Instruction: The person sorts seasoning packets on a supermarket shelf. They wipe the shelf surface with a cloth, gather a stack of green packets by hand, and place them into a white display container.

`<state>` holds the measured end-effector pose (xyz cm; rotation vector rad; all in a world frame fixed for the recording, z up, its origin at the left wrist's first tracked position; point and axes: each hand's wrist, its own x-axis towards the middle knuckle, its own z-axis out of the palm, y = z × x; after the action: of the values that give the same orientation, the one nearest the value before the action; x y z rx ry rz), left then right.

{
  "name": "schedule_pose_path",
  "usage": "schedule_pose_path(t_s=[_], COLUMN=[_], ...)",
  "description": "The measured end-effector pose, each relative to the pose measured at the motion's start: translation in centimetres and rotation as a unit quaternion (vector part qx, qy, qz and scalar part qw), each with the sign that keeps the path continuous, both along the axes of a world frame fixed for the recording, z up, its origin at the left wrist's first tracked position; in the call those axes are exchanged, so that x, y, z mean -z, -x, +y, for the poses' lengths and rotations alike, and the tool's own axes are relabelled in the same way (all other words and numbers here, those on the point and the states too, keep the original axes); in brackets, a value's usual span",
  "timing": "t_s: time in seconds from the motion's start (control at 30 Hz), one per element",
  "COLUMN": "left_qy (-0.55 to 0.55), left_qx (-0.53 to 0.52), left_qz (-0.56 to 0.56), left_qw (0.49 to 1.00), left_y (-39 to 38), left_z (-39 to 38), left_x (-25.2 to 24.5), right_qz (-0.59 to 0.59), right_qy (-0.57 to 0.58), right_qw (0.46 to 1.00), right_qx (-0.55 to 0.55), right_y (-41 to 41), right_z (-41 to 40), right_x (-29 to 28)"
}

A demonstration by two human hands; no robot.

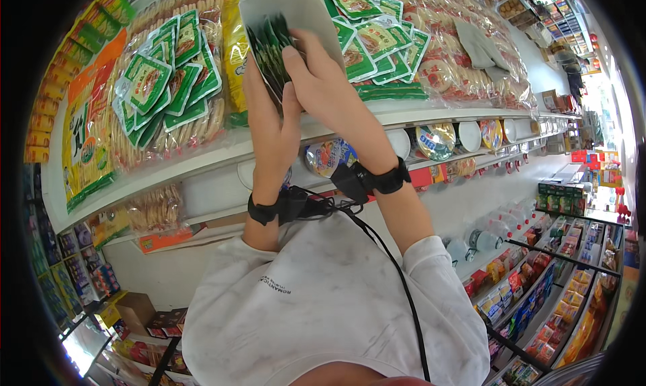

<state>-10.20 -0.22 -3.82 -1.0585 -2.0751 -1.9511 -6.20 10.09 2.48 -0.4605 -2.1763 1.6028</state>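
Note:
An open white cardboard box is tilted in front of me, with a row of dark green packets standing inside it. My left hand holds the near left side of the box, its thumb over the edge by the packets. My right hand reaches into the box, fingers bent against the packets; its fingertips are partly hidden, so I cannot tell whether it grips any. Left of the box, green-and-white food pouches lie heaped on bagged dried noodles. A second heap of such pouches lies to the right.
The white shelf edge runs below the goods. Clear bags of round noodle cakes and a grey glove lie right. Instant noodle tubs stand on the shelf below. Black cables run from my wrist straps over my shirt.

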Motion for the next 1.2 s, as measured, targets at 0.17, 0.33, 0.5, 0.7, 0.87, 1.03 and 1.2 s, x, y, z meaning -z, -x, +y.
schedule_pose_path(t_s=[0.17,0.33,0.5,0.7,0.87,1.03,1.2], left_qy=[-0.056,-0.184,0.020,0.045,0.059,0.012,-0.007], left_qx=[0.011,-0.015,-0.041,-0.101,-0.119,-0.040,-0.049], left_qz=[-0.066,-0.098,0.106,0.108,0.116,0.110,0.054], left_qw=[0.996,0.978,0.993,0.988,0.984,0.993,0.997], left_y=[0.0,-0.3,0.3,-0.2,-0.5,0.2,-0.2], left_z=[-0.3,0.6,-0.2,0.1,0.4,0.4,0.2], left_x=[0.3,-0.9,-0.5,-1.1,-1.6,-0.5,-0.9], right_qz=[0.066,0.014,-0.015,0.038,0.021,-0.002,0.122], right_qy=[-0.255,-0.242,-0.323,-0.272,-0.256,-0.235,-0.368], right_qw=[0.963,0.969,0.946,0.959,0.966,0.972,0.921], right_qx=[0.061,0.038,0.012,0.072,0.036,0.021,0.043], right_y=[-0.7,-1.7,-2.5,-2.4,-3.2,-4.2,-4.7], right_z=[-2.0,-2.6,-3.0,-2.1,-1.5,-2.0,-1.0], right_x=[-0.1,-0.7,-1.9,-0.5,-0.8,-1.1,-1.4])
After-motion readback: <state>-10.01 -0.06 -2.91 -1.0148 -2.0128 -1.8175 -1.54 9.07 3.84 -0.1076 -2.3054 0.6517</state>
